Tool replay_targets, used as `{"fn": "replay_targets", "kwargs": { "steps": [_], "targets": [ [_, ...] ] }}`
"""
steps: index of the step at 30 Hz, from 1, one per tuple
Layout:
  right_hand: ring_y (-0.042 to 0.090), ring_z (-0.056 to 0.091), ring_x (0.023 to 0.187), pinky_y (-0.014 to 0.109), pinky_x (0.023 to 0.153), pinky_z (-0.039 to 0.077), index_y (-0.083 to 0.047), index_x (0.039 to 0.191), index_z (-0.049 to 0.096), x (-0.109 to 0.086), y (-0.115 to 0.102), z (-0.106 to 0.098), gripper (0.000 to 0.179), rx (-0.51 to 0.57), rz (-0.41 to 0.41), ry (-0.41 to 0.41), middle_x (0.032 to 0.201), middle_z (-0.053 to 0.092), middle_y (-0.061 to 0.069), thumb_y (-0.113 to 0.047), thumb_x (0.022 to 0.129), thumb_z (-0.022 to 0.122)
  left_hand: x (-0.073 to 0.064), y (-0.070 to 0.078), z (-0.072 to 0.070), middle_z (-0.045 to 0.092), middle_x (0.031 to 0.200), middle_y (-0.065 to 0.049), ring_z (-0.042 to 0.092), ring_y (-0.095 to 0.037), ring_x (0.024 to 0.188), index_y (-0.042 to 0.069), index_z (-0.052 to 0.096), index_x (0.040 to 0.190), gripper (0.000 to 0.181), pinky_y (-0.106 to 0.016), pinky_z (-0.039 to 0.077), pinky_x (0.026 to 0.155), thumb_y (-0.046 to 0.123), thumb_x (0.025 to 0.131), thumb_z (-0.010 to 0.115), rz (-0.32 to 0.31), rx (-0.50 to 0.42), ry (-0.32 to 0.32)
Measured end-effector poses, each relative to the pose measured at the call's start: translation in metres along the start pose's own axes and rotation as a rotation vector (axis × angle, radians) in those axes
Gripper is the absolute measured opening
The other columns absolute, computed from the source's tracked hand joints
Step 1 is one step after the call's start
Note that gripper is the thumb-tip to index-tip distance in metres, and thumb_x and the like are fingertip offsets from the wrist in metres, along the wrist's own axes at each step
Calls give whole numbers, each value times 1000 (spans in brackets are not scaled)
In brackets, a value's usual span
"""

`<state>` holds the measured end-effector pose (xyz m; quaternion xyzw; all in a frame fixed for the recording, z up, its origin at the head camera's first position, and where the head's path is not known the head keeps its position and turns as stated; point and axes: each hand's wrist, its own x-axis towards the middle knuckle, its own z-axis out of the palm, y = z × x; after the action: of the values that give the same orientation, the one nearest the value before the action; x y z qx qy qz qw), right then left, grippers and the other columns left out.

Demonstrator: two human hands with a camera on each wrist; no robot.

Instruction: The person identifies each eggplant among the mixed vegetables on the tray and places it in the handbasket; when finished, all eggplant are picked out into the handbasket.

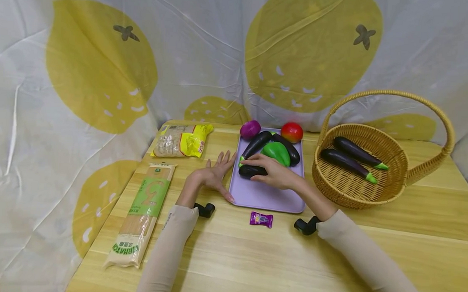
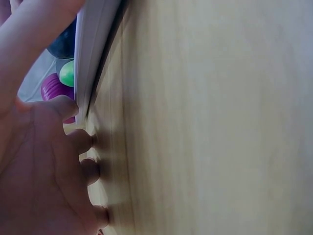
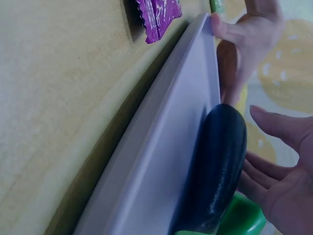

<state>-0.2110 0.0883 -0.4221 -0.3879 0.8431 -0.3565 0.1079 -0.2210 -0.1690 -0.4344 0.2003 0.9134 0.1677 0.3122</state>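
Head view showed my left hand (image 1: 215, 173) spread wide at the left side of the lilac tray (image 1: 271, 197), its thumb by the near left corner and its other fingertips down on the wooden table (image 1: 244, 268). I had my right hand (image 1: 276, 172) over the nearest eggplant (image 1: 250, 171), which lay crosswise on the tray; the right wrist view showed my thumb standing apart from it, my fingers loosely extended along its far side, not wrapped round it. Behind it lay a green pepper (image 1: 277, 153), between a left eggplant (image 1: 259, 142) and a right eggplant (image 1: 290, 149). A purple onion (image 1: 250, 129) sat at the tray's far left corner and a red fruit (image 1: 292, 132) at the far right. Two more eggplants (image 1: 347, 162) rested inside the wicker basket (image 1: 335, 192) to the right. A purple packet (image 1: 261, 219) lay just before the tray, while a yellow bag (image 1: 183, 140) and a long noodle pack (image 1: 142, 216) lay to the left.
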Motion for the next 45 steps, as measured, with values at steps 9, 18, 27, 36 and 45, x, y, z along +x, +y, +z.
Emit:
{"fn": "replay_targets", "kwargs": {
  "steps": [9, 18, 27, 36, 45],
  "targets": [
    [36, 59, 128, 54, 110, 50, -6, 145, 60, 4, 2, 3, 49, -30, 18, -5, 138, 63, 21, -5, 97, 70, 0, 0, 1, -29, 170, -12, -28, -31, 158, 23, -19, 165, 152, -65, -15, 127, 55, 67, 94, 11, -4, 14],
    [34, 61, 124, 51, 106, 52, -6, 141, 64, 7, 0, 2, 44, -65, 24, -29, 132, 67, 19, -2, 98, 67, 0, 0, 1, -28, 170, -12, -28, -31, 158, 23, -19, 165, 152, -64, -15, 127, 55, 68, 94, 6, -5, 12],
    [32, 62, 124, 50, 107, 52, -6, 140, 65, 2, 0, 2, 43, -44, -11, -25, 131, 69, 16, -3, 97, 68, -2, 0, 1, -30, 170, -12, -28, -32, 158, 23, -21, 164, 154, -64, -15, 126, 57, 67, 93, 13, 8, 16],
    [27, 61, 126, 49, 107, 53, -13, 139, 67, -12, -8, -19, 41, 69, -65, -33, 134, 68, 9, -10, 98, 70, 0, 0, 1, -29, 170, -12, -28, -31, 158, 23, -20, 164, 153, -64, -16, 126, 57, 67, 93, 14, -2, 15],
    [22, 60, 122, 40, 101, 53, -18, 141, 66, -29, -18, -67, 43, 119, -35, 25, 136, 67, 7, -16, 98, 71, -1, 0, 1, -29, 170, -11, -28, -31, 158, 23, -19, 165, 154, -64, -17, 126, 56, 66, 94, 9, -14, 17]
  ]
}}
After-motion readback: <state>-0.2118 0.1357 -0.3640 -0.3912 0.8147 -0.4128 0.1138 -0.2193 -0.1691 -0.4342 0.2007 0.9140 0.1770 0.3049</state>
